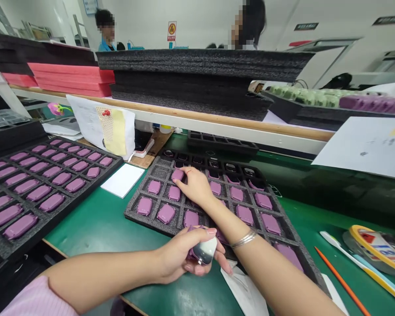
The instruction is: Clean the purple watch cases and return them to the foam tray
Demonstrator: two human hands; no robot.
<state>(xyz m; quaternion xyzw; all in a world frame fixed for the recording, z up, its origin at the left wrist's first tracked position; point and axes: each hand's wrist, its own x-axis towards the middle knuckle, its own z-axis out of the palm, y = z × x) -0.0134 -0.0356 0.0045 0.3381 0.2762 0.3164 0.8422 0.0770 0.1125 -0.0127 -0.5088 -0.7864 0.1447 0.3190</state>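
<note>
My left hand (182, 252) grips a glossy-faced purple device (205, 251); my right hand (196, 185) pinches a purple case (177, 175) at the dark foam tray (159, 168) on the green table (108, 235).

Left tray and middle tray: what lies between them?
Head view: a flat white pad on the green tabletop, with part of a wooden board behind it.

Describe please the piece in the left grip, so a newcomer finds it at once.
On the green table, find the central dark tray. In front of it, the left grip holds the piece. Unlike the nearest purple cases in the tray, it shows a glossy face.
</note>
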